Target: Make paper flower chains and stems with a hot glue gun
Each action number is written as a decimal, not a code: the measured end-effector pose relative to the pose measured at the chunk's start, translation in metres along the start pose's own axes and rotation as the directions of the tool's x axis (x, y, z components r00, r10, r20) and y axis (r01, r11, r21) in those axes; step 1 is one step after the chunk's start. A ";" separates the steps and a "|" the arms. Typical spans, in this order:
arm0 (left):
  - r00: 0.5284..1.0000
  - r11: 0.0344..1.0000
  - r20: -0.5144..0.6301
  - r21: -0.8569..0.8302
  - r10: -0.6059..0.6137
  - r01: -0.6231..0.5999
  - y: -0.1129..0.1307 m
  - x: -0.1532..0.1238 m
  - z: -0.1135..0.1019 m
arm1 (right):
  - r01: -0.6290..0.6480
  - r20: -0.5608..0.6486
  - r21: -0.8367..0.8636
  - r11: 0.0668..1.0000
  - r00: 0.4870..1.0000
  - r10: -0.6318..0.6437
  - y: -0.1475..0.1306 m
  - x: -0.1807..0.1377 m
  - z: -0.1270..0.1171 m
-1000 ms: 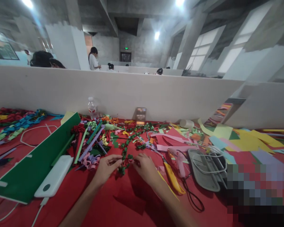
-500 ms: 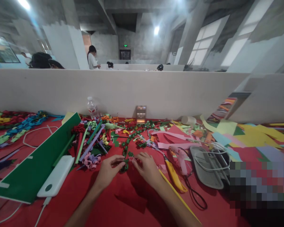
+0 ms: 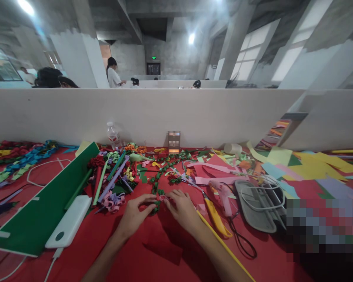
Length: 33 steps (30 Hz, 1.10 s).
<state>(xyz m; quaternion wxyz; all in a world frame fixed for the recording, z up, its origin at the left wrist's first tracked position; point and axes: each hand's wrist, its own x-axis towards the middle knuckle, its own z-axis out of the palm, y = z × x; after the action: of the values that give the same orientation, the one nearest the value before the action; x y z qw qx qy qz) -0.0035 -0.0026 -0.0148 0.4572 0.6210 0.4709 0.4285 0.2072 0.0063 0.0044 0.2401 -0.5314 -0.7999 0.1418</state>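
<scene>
My left hand (image 3: 135,214) and my right hand (image 3: 181,207) meet over the red table cover, fingers pinched together on the near end of a green paper leaf garland (image 3: 156,184). The garland runs away from my hands toward the back wall. Between my fingertips there is a small red and pink piece; I cannot make out what it is. A heap of coloured paper sticks and curls (image 3: 113,176) lies just left of my left hand. A yellow-handled tool (image 3: 214,215) lies right of my right hand.
A green board (image 3: 44,203) with a white power bank (image 3: 69,221) lies at left. A pink glue gun (image 3: 222,194), a grey wire tray (image 3: 257,205) and loose paper sheets (image 3: 312,170) lie at right. A water bottle (image 3: 113,135) stands by the partition; people sit beyond.
My two hands have drawn a little closer together on the garland's end. The view has shifted slightly; nothing else has moved.
</scene>
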 end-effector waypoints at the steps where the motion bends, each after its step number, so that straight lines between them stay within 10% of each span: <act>1: 1.000 1.000 0.001 -0.003 -0.002 0.002 -0.001 0.000 0.000 | 0.002 0.008 -0.007 1.000 1.000 -0.001 0.000 0.000 0.000; 33: 0.995 0.987 -0.099 -0.161 -0.014 -0.002 -0.017 0.009 0.004 | -0.023 -0.043 0.000 1.000 0.999 0.023 -0.001 -0.002 0.008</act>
<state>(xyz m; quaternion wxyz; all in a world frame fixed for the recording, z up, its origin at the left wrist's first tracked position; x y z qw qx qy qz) -0.0016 0.0079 -0.0315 0.4830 0.5587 0.4588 0.4941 0.2027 0.0041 -0.0019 0.2556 -0.5435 -0.7884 0.1330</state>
